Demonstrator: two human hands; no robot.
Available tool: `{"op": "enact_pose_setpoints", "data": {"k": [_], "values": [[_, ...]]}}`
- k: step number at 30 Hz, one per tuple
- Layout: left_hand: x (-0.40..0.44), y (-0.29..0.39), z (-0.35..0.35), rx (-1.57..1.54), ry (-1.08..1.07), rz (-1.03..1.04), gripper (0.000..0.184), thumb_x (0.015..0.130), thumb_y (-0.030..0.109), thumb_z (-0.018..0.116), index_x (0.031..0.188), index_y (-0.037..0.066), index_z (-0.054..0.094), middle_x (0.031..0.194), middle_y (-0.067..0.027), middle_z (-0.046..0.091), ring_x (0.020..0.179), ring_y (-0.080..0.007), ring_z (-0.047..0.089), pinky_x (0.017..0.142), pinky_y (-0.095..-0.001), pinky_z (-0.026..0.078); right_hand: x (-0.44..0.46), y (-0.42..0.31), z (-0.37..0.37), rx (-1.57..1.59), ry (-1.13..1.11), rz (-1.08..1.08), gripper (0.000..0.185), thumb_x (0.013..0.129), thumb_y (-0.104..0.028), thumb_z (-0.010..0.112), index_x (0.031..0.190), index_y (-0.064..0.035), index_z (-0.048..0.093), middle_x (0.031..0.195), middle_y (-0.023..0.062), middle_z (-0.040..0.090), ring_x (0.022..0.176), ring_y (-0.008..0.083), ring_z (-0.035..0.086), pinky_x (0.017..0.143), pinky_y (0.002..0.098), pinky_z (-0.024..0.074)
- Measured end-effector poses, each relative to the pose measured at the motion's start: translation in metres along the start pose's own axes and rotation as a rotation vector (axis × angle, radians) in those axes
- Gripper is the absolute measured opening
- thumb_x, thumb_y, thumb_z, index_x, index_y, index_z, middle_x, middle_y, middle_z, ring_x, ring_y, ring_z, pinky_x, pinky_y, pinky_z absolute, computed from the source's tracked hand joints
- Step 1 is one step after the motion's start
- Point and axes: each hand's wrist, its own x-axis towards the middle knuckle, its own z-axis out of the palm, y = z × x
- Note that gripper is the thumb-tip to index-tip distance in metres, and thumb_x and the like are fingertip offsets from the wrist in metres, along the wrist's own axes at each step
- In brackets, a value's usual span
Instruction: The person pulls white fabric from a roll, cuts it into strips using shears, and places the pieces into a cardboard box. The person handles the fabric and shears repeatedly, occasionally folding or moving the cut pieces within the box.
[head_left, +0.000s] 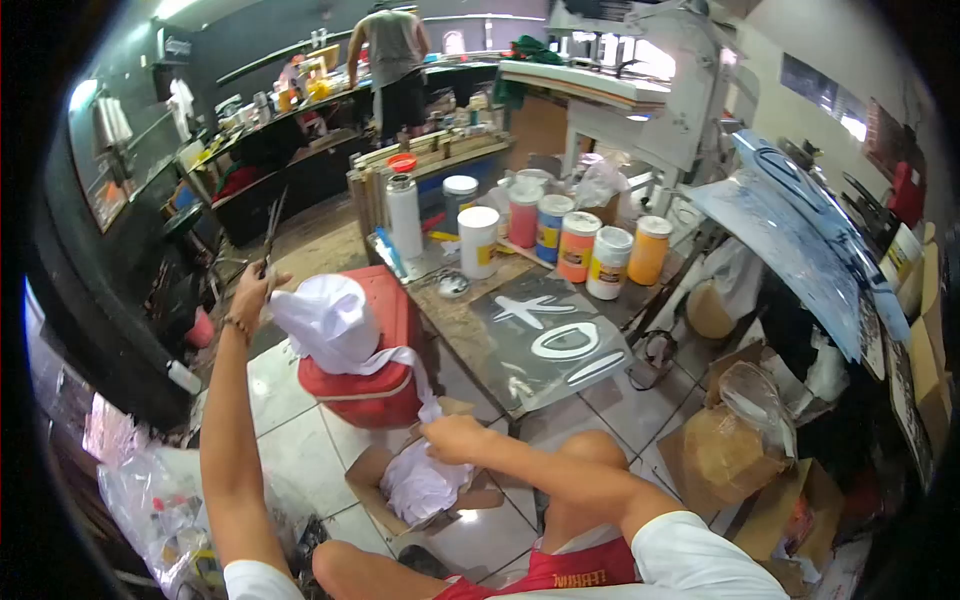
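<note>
My left hand (pixel 256 290) is raised at the left, closed around the handles of scissors (pixel 271 232) whose blades point up. White cloth (pixel 330 322) lies bunched on a red cooler box (pixel 362 390). A strip of it hangs over the box's right side down to my right hand (pixel 452 438), whose fingers are closed on it. Below that hand, more white cloth (pixel 425 484) fills an open cardboard box (pixel 368 468) on the tiled floor.
A low table (pixel 455 345) holds paint jars (pixel 578 246), a bottle (pixel 404 215) and a dark sheet with white lettering (pixel 545 340). Cartons (pixel 800 520) stand at the right, plastic bags (pixel 150 500) at the left. Another person (pixel 390 60) stands at the back counter.
</note>
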Motion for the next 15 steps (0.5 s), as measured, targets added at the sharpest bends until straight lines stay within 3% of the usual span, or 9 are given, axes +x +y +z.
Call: {"op": "enact_pose_setpoints", "data": {"k": [1,3,4,5,9,13,14,15], "values": [[-0.001,0.004,-0.01,-0.032,-0.023,-0.059,0.102,0.061,0.043,0.089,0.137,-0.01,0.046,0.131,-0.0243,0.058,0.119,-0.0321,0.058,0.101,-0.0383,0.045,0.002,0.003,-0.001,-0.035,-0.076,0.024,0.037,0.086,-0.03,0.067,0.11,-0.0029,0.063,0.093,0.0223,0.069,0.089,0.0418,0.068,0.077,0.0523,0.0537],[-0.023,0.054,-0.017,0.217,-0.095,-0.096,0.105,0.062,0.046,0.088,0.138,-0.012,0.044,0.128,-0.0248,0.06,0.117,-0.0325,0.059,0.101,-0.0389,0.045,0.002,0.007,0.01,-0.023,-0.135,0.069,0.034,0.086,-0.035,0.068,0.098,-0.0035,0.07,0.096,0.0231,0.069,0.092,0.0422,0.067,0.08,0.0514,0.0537],[-0.008,0.041,-0.022,0.458,-0.135,-0.082,0.102,0.063,0.058,0.086,0.132,-0.007,0.049,0.121,-0.0225,0.062,0.105,-0.0273,0.062,0.092,-0.0377,0.048,0.0,0.008,0.014,-0.005,-0.102,0.066,0.034,0.086,-0.035,0.067,0.098,-0.0033,0.07,0.095,0.0238,0.069,0.093,0.0418,0.067,0.08,0.0515,0.0533],[-0.01,0.055,-0.023,0.64,-0.215,-0.135,0.116,0.056,0.069,0.084,0.135,-0.007,0.046,0.128,-0.0276,0.059,0.115,-0.033,0.061,0.097,-0.0396,0.047,-0.004,0.006,0.014,0.041,-0.111,0.083,0.034,0.086,-0.036,0.067,0.099,-0.004,0.07,0.096,0.0236,0.069,0.093,0.042,0.067,0.081,0.052,0.0529],[-0.003,0.039,-0.012,0.835,-0.142,-0.188,0.127,0.054,0.079,0.077,0.142,-0.004,0.037,0.134,-0.0298,0.055,0.126,-0.0409,0.054,0.104,-0.0434,0.044,-0.01,0.002,0.012,0.017,-0.1,0.074,0.031,0.086,-0.036,0.068,0.097,-0.007,0.071,0.095,0.0215,0.069,0.093,0.04,0.067,0.08,0.0512,0.053],[-0.002,0.027,0.003,0.713,-0.024,-0.139,0.121,0.052,0.062,0.089,0.141,-0.004,0.041,0.132,-0.0283,0.057,0.125,-0.0398,0.055,0.104,-0.0425,0.044,-0.014,0.011,0.0,0.075,-0.021,0.048,0.028,0.083,-0.03,0.072,0.088,-0.0027,0.071,0.093,0.0223,0.07,0.09,0.0407,0.068,0.078,0.0507,0.0544],[-0.009,0.028,0.013,0.712,0.089,-0.084,0.082,0.061,0.041,0.093,0.118,-0.004,0.055,0.114,-0.0223,0.067,0.105,-0.0335,0.066,0.087,-0.0394,0.054,-0.014,0.013,-0.005,0.078,0.012,0.05,0.027,0.082,-0.029,0.073,0.087,-0.0026,0.071,0.092,0.0219,0.07,0.089,0.0402,0.068,0.077,0.0498,0.0545],[-0.01,0.017,0.018,0.713,0.075,-0.082,0.082,0.061,0.041,0.093,0.118,-0.004,0.055,0.114,-0.0223,0.067,0.105,-0.0335,0.066,0.087,-0.0394,0.054,-0.015,0.016,-0.01,0.077,0.045,0.051,0.026,0.081,-0.028,0.074,0.085,-0.0025,0.071,0.091,0.0215,0.07,0.088,0.0396,0.069,0.076,0.049,0.0546]]}}
